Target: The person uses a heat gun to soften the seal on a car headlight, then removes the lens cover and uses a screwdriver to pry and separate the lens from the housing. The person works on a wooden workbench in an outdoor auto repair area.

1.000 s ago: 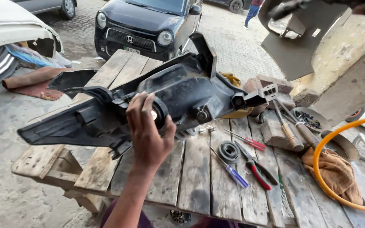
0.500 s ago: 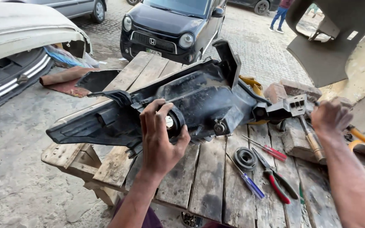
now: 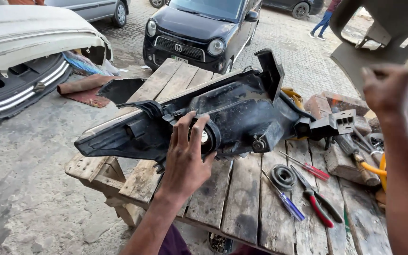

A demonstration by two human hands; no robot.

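head view: worn on the person's head | faces forward and down over the wooden table (image 3: 242, 198) | close, within arm's reach | yard with parked black car (image 3: 199, 28) behind | single view, nothing shared

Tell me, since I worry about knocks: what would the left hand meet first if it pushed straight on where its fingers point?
The left hand already touches the black headlight housing; its fingers rest by the round socket. Pushing on would likely press straight into that housing, nothing else first.

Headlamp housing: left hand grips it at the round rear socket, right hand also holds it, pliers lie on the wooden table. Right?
Not quite. In the head view the right hand is raised clear of the headlamp housing, holding nothing. The left hand does grip the round rear socket, and the pliers lie on the wooden table.
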